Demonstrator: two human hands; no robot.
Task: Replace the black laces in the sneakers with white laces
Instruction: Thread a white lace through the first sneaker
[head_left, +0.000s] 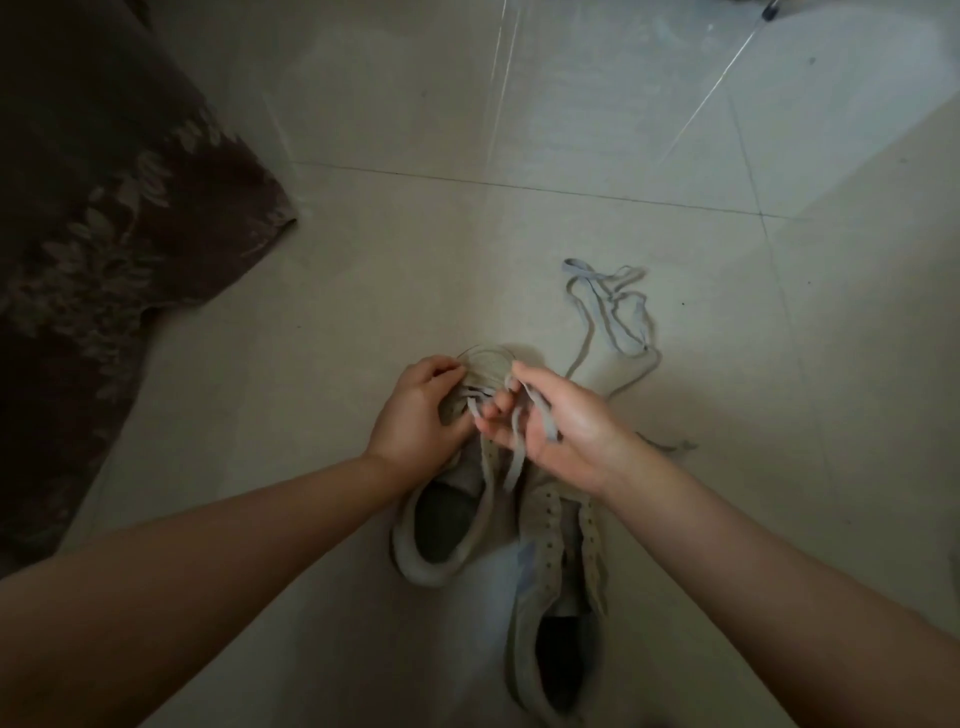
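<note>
Two pale sneakers lie on the tiled floor. The left sneaker (441, 540) points away from me, its toe under my hands. My left hand (415, 415) grips its front, fingers curled round the upper. My right hand (550, 426) holds a light lace (514, 462) that is threaded through the front eyelets, its ends hanging across my palm. The right sneaker (556, 613) lies beside it, nearer me, with bare eyelets and no lace. A second loose light lace (618, 312) lies tangled on the floor beyond the shoes. No black lace is visible.
A dark floral patterned cloth or rug (104, 234) covers the floor at the left. Pale floor tiles (415, 249) with grout lines stretch ahead. The light is dim.
</note>
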